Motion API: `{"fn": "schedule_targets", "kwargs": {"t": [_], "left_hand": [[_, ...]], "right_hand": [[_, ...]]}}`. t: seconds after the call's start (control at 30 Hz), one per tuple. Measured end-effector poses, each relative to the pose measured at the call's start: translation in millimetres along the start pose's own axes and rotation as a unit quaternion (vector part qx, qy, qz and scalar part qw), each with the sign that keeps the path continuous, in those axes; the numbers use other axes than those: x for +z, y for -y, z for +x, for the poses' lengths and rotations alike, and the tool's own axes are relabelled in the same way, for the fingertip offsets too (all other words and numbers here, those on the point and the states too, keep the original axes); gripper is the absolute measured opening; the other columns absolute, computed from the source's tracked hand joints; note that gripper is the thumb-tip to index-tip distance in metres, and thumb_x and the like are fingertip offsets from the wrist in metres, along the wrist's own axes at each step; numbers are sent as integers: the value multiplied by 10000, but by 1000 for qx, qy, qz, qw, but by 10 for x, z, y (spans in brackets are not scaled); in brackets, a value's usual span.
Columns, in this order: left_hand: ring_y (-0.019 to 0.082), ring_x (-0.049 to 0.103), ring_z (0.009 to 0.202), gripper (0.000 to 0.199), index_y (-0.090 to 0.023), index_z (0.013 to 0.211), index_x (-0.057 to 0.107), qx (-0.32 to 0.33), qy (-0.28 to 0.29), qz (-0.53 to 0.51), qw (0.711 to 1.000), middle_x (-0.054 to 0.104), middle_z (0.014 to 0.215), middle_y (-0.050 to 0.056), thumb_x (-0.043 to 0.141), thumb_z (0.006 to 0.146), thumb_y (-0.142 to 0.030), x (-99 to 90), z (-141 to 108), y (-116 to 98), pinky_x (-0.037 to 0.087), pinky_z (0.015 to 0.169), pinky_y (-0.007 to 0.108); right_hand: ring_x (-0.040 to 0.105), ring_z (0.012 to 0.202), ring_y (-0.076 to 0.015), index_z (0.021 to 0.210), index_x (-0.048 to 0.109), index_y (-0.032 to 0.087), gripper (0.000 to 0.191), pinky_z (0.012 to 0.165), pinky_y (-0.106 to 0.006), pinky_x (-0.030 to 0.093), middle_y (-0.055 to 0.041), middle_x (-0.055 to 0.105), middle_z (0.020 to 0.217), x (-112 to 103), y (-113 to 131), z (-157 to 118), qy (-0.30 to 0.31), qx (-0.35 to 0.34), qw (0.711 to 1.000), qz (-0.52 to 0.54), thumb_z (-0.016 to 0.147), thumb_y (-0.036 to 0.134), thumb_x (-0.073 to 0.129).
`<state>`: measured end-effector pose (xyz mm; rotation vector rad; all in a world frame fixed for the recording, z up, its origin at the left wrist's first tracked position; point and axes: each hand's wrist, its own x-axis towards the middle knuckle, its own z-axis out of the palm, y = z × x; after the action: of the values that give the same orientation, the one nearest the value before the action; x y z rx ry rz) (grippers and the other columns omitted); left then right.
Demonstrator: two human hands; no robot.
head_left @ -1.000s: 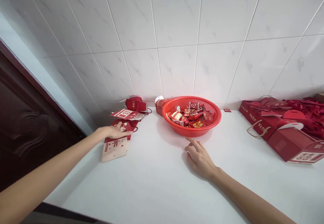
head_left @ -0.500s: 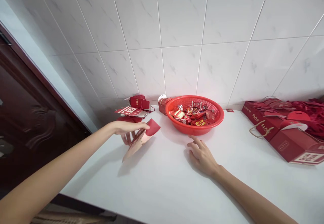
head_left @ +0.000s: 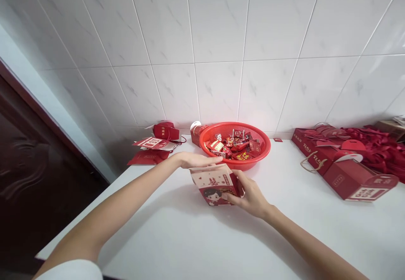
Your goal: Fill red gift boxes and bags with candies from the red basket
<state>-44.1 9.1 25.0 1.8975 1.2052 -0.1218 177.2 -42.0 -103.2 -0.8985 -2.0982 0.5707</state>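
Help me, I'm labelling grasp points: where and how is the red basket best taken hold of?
Probably the right rim of the red basket, from the right: it flares over narrower walls, leaving a lip. A small red box stands close on the left; the left hand, right hand and printed carton crowd the near side.

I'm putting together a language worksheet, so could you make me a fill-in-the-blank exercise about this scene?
1. The right hand grips a printed carton between its fingers and its ____.
2. The round basket beyond the carton, holding small wrapped packets, is coloured ____.
3. The table under the basket is ____ in colour.
4. Seen by the person, the heap of crumpled dark red material lies to the ____ of the basket.

Missing words: thumb; red; white; right.
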Motion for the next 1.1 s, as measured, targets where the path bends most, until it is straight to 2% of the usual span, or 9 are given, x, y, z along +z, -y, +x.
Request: {"fn": "schedule_targets", "kwargs": {"t": [0.13, 0.23, 0.33, 0.47, 0.57, 0.77, 0.93, 1.03, 1.1], "left_hand": [[273, 596, 1130, 801, -197, 1178, 697, -51, -33, -54, 997, 649, 1295, 117, 276, 875, -808, -162, -21, -59, 487, 839, 298], [228, 590, 1017, 638, -190, 1062, 703, 40, -95, -28, 994, 676, 1147, 69, 484, 837, -745, -194, -49, -65, 447, 807, 263], [160, 507, 780, 513, -160, 775, 644, 143, -137, 2, 980, 581, 787, 10, 594, 810, -669, -126, 8, -27, 369, 675, 244], [103, 262, 584, 602, -181, 572, 359, 163, -160, -45, 972, 288, 609, -31, 568, 815, -691, -22, 183, 75, 199, 552, 271], [95, 201, 570, 621, -192, 569, 270, 160, -122, -69, 977, 229, 602, -38, 587, 806, -671, -22, 267, 128, 149, 545, 284], [120, 410, 642, 512, -154, 651, 530, 197, -130, -17, 972, 453, 648, -14, 590, 839, -627, -177, 291, 73, 291, 586, 257], [203, 644, 869, 558, -140, 902, 692, 197, -110, -89, 970, 713, 930, 85, 583, 828, -683, -324, 580, 46, 478, 744, 274], [210, 666, 911, 415, -145, 941, 724, 169, -80, -20, 982, 739, 973, 85, 644, 831, -537, -340, 906, 103, 494, 778, 274], [227, 670, 976, 336, -158, 1033, 730, 133, -29, 26, 990, 743, 1056, 83, 680, 798, -393, -310, 1109, 141, 499, 806, 279]], "right_hand": [[642, 722, -187, 1128, 515, 213, 433, 608, -302, 503, -47, 720, 958, 58, -176, -19, -27, 94, 992, 84, 826, 467, 695], [680, 834, -211, 1140, 504, 213, 447, 691, -330, 542, -68, 724, 1061, 145, -268, -38, -43, 126, 979, 157, 822, 455, 706], [693, 963, -239, 1176, 504, 212, 482, 786, -366, 563, -87, 708, 1155, 213, -316, -42, -47, 138, 965, 219, 816, 445, 724], [700, 924, -238, 1167, 513, 202, 460, 758, -362, 570, -90, 719, 1124, 252, -332, -41, -44, 146, 964, 218, 830, 444, 712], [701, 935, -240, 1173, 511, 207, 473, 763, -358, 575, -91, 721, 1123, 259, -324, -49, -45, 139, 966, 214, 828, 457, 716], [634, 726, -180, 1185, 519, 215, 390, 664, -315, 534, -41, 694, 915, 150, -328, -73, -130, 51, 982, 128, 949, 524, 496], [580, 674, -172, 937, 585, 224, 216, 628, -305, 504, -37, 645, 793, -164, -330, 36, -263, 3, 965, 4, 1000, 354, 425], [576, 665, -169, 865, 579, 222, 157, 634, -303, 496, -37, 643, 771, -441, -338, 236, -265, -28, 961, -67, 960, 279, 468], [602, 713, -182, 845, 584, 220, 119, 659, -312, 498, -47, 670, 810, -627, -366, 429, -220, -8, 968, -123, 914, 239, 488]]}}
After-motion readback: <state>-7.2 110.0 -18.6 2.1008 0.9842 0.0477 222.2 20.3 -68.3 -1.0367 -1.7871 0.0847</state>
